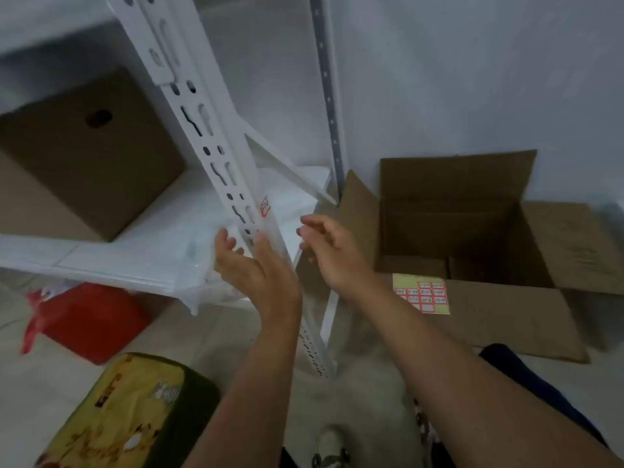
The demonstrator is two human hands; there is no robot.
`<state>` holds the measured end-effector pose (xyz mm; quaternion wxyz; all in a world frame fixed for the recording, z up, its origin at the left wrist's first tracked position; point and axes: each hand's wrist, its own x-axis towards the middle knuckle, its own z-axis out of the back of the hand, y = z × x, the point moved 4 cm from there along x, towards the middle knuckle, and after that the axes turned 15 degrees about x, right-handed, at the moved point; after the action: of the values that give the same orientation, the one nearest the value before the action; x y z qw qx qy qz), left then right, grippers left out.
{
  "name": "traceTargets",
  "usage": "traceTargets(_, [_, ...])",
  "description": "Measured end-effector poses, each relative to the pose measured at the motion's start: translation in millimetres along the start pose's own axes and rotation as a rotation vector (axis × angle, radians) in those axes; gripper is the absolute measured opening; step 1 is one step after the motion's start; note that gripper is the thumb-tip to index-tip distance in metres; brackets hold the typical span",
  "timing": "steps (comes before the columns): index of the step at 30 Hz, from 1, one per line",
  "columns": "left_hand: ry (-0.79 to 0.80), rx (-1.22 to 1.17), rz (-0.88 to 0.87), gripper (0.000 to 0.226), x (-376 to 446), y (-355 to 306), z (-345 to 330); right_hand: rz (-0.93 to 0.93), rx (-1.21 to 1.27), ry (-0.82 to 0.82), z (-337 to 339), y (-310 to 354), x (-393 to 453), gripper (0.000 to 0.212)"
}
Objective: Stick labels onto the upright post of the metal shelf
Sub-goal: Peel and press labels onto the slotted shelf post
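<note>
The white slotted upright post (pixel 216 136) of the metal shelf runs diagonally from the top left down to the floor. One red-bordered label (pixel 265 207) is stuck on its right face. My left hand (pixel 250 261) is just below that label, fingers straight and touching the post from the front. My right hand (pixel 324 248) hovers to the right of the post, fingers loosely curled; I cannot make out anything between them. A yellow sheet of red-bordered labels (pixel 422 293) lies on a cardboard flap to the right.
An open cardboard box (pixel 472 211) stands on the floor at the right. A closed brown box (pixel 84 153) sits on the white shelf board (pixel 135 251). A red bag (pixel 87 319) lies under the shelf, and a yellow patterned bag (pixel 135 410) is at the bottom left.
</note>
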<state>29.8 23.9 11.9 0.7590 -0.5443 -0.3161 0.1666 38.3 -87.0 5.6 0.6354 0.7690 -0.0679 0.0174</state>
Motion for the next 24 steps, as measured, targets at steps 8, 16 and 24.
traceTargets(8, [0.075,-0.113,-0.241,0.062,25.8,-21.4,-23.2,-0.063,0.193,0.156,-30.2,2.8,44.7,0.030])
traceTargets(16, [0.045,0.009,-0.341,0.064,39.1,-18.1,-26.1,-0.138,0.196,0.249,-37.4,-2.5,65.9,0.039])
traceTargets(24, [0.071,0.119,-0.404,0.067,45.7,-13.3,-26.8,-0.161,0.341,0.341,-27.0,-2.4,49.6,0.042])
